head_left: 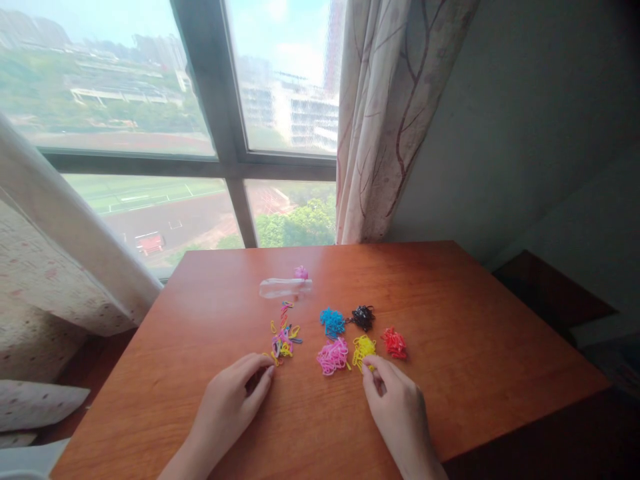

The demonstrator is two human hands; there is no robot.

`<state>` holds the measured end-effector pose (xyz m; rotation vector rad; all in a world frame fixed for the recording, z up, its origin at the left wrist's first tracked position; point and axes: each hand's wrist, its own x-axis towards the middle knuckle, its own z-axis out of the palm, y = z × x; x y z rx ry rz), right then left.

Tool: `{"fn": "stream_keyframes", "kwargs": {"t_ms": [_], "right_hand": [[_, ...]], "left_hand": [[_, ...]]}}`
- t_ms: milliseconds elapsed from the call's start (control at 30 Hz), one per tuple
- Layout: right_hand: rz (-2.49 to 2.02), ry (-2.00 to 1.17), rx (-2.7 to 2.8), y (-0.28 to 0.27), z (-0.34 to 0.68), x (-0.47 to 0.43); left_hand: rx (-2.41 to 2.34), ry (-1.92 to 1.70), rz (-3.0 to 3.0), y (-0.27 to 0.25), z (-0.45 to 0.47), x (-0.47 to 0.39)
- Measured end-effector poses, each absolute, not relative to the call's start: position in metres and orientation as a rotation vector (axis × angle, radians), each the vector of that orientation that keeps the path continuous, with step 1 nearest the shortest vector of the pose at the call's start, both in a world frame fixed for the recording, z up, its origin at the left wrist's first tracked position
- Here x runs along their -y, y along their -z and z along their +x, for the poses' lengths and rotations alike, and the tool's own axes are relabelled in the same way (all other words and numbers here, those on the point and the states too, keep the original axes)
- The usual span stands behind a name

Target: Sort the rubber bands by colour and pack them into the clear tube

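I am resting my right hand (395,403) on the reddish-brown wooden tabletop (475,347), its grip pinching closed on a small yellow rubber band (371,365) at the near edge of the heap of yellow rubber bands (363,348); the band is lying right at my fingertips, touching the heap, too small for me to tell which way it is pointing; my left hand (233,400) is lying curled beside it, fingers bent loosely inward, and I cannot tell whether its grip is holding anything; its fingertips are sitting just beside the near end of the loose scatter of mixed-colour rubber bands (284,333), whose long axis is running away from me toward the window (200,120); at the far end of that scatter a clear plastic bag (284,287) is lying crosswise, with a small pink clump of bands (301,272) just beyond it; around the yellow heap are sitting a pink heap of rubber bands (333,356) to its left, a red heap (395,343) to its right, a blue heap (333,323) and a black heap (363,317) behind; nothing is standing between my hands and these heaps; a patterned curtain (385,120) is hanging past the tabletop's far edge.
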<state>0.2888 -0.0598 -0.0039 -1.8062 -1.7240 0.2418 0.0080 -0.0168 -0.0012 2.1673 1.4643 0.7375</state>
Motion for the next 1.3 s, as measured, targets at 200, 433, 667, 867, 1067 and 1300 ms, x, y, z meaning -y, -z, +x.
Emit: {"fn": "stream_keyframes", "kwargs": {"t_ms": [200, 433, 667, 867, 1067, 1300], "right_hand": [[-1.664, -0.412, 1.894, 0.000, 0.224, 0.062], [-1.786, -0.450, 2.033, -0.003, 0.174, 0.045], [-1.842, -0.486, 2.032, -0.003, 0.160, 0.028], [-1.828, -0.470, 2.017, -0.003, 0.161, 0.028], [-1.724, -0.530, 1.926, -0.007, 0.165, 0.029], [-1.701, -0.511, 1.936, -0.009, 0.170, 0.031]], "left_hand": [[-1.466, -0.753, 2.154, 0.001, 0.009, 0.016], [-1.472, -0.791, 2.132, 0.002, 0.008, 0.017], [-1.480, -0.803, 2.130, 0.001, 0.008, 0.017], [-1.492, -0.827, 2.119, -0.001, 0.008, 0.018], [-1.581, -0.866, 2.083, 0.004, 0.007, 0.017], [-1.702, -0.799, 2.117, 0.004, 0.003, 0.017]]}}
